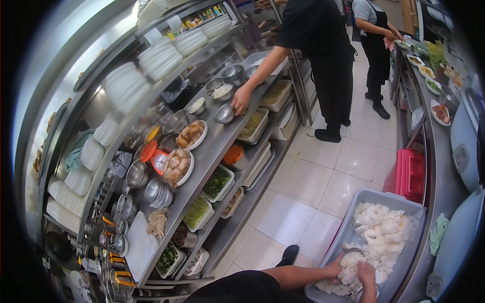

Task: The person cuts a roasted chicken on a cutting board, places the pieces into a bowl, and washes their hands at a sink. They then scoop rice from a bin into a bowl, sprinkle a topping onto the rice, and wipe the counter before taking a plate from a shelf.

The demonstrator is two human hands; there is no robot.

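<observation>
A large grey plastic tub (331, 252) of cooked white rice (381, 222) is at the lower right. Inside it, my left hand (332, 270) grips the side of a small metal bowl (353, 250) heaped with rice; only part of the rim shows. My right hand (367, 275) is closed against the rice at the bowl's near right side, its fingers partly buried and curled. A thin metallic edge shows beneath my right wrist, too covered to identify.
On the left, a steel counter (202, 174) holds bowls of chicken (177, 166) and stacked metal bowls, above shelves of vegetable containers (218, 183). A co-worker's hand (242, 100) touches a metal bowl (224, 113). A red bin (406, 171) stands behind the tub; another person (374, 45) works farther back.
</observation>
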